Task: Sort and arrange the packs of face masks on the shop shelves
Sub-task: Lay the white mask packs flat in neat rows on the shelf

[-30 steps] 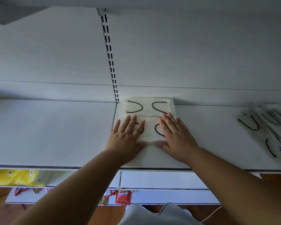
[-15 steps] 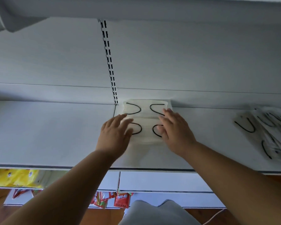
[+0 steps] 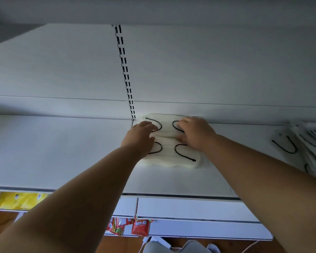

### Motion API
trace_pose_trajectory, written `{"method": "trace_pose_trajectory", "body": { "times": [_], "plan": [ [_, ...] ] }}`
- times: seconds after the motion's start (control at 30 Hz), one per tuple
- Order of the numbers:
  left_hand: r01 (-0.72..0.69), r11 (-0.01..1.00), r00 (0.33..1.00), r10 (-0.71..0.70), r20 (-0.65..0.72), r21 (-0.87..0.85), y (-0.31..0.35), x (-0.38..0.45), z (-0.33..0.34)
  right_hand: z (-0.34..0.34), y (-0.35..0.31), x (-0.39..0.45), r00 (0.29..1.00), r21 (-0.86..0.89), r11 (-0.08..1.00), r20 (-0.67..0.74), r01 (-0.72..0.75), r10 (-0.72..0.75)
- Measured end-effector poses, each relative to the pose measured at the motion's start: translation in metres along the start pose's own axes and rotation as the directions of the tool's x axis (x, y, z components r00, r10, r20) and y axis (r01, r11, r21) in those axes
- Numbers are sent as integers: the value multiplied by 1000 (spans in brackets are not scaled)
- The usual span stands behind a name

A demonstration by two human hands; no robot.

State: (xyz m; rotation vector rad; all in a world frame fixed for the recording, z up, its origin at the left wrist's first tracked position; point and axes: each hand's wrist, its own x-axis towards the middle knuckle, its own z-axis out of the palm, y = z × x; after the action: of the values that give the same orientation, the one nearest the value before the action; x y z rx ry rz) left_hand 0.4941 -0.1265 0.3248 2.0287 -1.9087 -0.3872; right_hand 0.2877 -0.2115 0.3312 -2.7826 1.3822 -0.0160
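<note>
The white shelf [image 3: 62, 152] in front of me carries a stack of mask packs [image 3: 169, 152] against its back wall, and a looser pile of packs [image 3: 306, 148] lies at its right end.

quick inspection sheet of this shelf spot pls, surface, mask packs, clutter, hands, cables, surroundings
surface: white shelf, seam between two panels under the slotted upright
job's things: mask packs with black ear loops lie flat against the back wall, one behind the other; loose pile of packs at the right edge, untidy
clutter: nothing seen on this shelf
grippers: left hand and right hand both rest on the mask packs; fingers lie on top, grip not clear
cables: thin pale cord on the floor, bottom right
surroundings: yellow packets on a lower shelf at left, red sachets hanging below, wooden floor
</note>
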Motion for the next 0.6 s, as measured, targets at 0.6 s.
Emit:
{"method": "trace_pose_trajectory", "body": {
  "times": [0.6],
  "plan": [
    [-44, 976, 996, 59, -66, 214, 0, 29, -7, -7, -3, -2, 992, -150, 988, -116, 27, -44]
  ]
}}
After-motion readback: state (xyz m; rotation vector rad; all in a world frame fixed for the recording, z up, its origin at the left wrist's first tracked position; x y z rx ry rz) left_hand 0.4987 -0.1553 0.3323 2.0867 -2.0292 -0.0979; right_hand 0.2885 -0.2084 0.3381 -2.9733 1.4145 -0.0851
